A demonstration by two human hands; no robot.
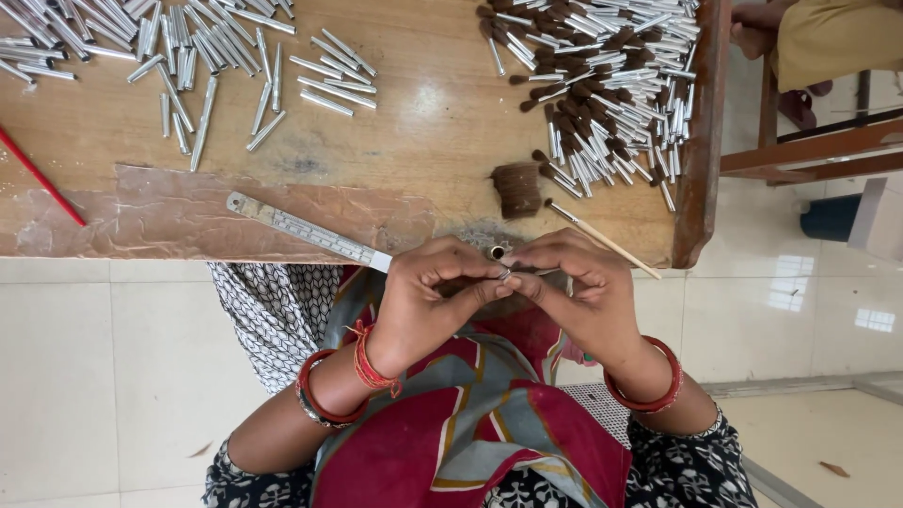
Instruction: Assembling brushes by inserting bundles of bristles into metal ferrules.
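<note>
Both hands pinching one small metal tube (499, 252) between them, just off the table (423, 150) edge.

Left hand (428, 296) and right hand (574, 287) are meeting fingertip to fingertip — thumbs and forefingers closing narrow on the tube, its open end facing up twd the camera; a thin bit of something is sticking out at the pinch, too small to tell what. Hands are hovering over the lap, near the table's front edge. On the table: a steel ruler (306, 230) lying at a slant just left of the hands, a tuft of brown bristle (516, 190) and a thin stick (602, 237) just above them, a heap of bristle-tipped tubes (611, 85) top right, and empty tubes (188, 56) scattered top left — well apart from the hands.
</note>
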